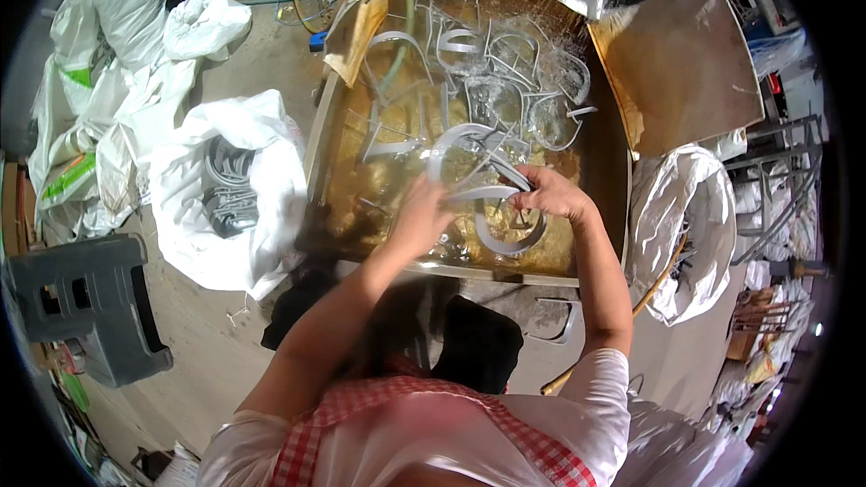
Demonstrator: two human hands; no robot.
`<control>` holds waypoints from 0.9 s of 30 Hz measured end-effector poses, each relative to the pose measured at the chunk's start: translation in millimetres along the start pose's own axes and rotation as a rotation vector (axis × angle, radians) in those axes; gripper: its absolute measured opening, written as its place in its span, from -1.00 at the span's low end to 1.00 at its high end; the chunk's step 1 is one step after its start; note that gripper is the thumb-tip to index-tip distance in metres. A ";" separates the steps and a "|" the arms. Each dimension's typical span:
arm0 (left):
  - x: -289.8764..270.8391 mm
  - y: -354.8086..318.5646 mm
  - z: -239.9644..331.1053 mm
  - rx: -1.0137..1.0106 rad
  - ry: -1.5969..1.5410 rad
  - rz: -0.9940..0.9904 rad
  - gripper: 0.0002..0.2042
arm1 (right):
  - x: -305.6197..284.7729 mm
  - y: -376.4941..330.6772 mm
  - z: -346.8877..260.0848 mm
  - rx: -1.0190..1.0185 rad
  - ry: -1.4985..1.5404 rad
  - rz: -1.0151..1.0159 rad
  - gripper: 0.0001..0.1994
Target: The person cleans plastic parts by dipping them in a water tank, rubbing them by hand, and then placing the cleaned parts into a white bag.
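My right hand (555,197) is closed on light grey curved plastic pieces (511,239), with rounded loops and thin crossing bars, held over a shallow water tank (317,140). My left hand (419,219), slightly blurred, pinches the left end of the same pieces; its fingertips are partly hidden. How many pieces are between my hands I cannot tell. Beyond them, several similar grey loop-shaped pieces (496,99) lie in the brownish water, which splashes at the far right.
A white sack (271,171) with stacked grey curved parts stands left of the tank, another white sack (708,180) to its right. A dark plastic stool (86,307) is at far left. A brown board (686,63) leans at the tank's right; a green hose (409,13) enters its far side.
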State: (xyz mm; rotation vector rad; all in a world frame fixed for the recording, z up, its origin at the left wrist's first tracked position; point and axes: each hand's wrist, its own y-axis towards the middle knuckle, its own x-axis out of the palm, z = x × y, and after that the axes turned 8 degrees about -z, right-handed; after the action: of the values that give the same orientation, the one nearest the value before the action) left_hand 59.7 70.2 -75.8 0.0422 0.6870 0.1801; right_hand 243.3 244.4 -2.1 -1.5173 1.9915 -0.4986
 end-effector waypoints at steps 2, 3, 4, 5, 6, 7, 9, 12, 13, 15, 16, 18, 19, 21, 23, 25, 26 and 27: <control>-11.0 3.5 -2.2 -0.087 -0.092 -0.030 -0.73 | 0.9 2.9 -5.8 -0.057 0.010 0.032 -0.70; -13.2 5.2 -1.4 -0.123 -0.142 -0.050 -0.77 | 1.9 3.1 -0.6 -0.118 0.062 0.143 -0.69; -17.1 4.7 2.7 -0.059 -0.125 0.082 -0.82 | 5.4 6.9 11.0 -0.184 0.117 0.254 -0.68; -22.2 3.6 8.5 -0.114 -0.162 0.065 -0.81 | 8.6 10.1 21.5 -0.250 0.173 0.367 -0.67; -29.7 3.0 16.8 -0.169 -0.194 0.042 -0.81 | 11.3 13.4 31.2 -0.266 0.117 0.451 -0.63; -34.6 2.1 21.0 -0.227 -0.225 0.022 -0.80 | 19.6 21.0 38.0 -0.261 0.143 0.582 -0.58; -18.4 5.2 7.9 -0.400 -0.430 0.137 -0.78 | 38.7 33.8 43.6 -0.303 0.337 0.644 -0.53; 0.8 7.7 -15.7 -0.434 -0.633 0.161 -0.74 | 88.1 56.4 -6.1 -0.223 0.555 0.658 -0.51; 2.7 8.0 -20.7 -0.409 -0.686 0.143 -0.72 | 105.8 60.6 -34.8 -0.269 0.643 0.566 -0.53; -10.3 10.2 -8.9 -0.205 -0.359 0.004 -0.62 | 122.8 79.2 -30.8 -0.399 0.858 0.565 -0.66; -14.9 8.1 -4.4 -0.239 -0.388 -0.033 -0.60 | 127.6 90.0 -25.2 -0.440 1.015 0.519 -0.68; -20.1 6.2 -18.0 -0.267 -0.600 -0.051 -0.55 | 132.1 98.1 -28.1 -0.410 1.181 0.460 -0.70; -18.3 9.1 -17.5 -0.412 -0.843 -0.004 -0.58 | 125.2 105.7 -6.3 -0.514 1.026 0.627 -0.70; -28.2 8.2 -21.3 -0.453 -0.917 0.024 -0.70 | 109.9 123.3 56.5 -0.688 0.697 0.928 -0.71; -42.5 3.8 -24.5 -0.489 -0.961 0.065 -0.79 | 98.2 102.2 53.4 -0.145 0.261 1.380 -0.58; -46.3 9.0 -14.2 -0.472 -1.043 0.091 -0.86 | 84.9 93.9 121.0 0.155 0.882 1.226 -0.44; -47.6 9.9 -12.9 -0.467 -1.085 0.121 -0.88 | 85.3 95.7 143.8 0.301 1.184 1.094 -0.36; -49.4 8.5 -17.3 -0.473 -1.119 0.165 -0.90 | 95.8 100.3 132.7 0.369 1.236 0.972 -0.30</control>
State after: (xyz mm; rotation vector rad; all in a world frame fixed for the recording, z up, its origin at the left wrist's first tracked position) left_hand 10.0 69.4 -57.4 -0.2428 -0.4864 0.4254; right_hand 237.0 187.8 -185.4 0.2650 2.8739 -1.4181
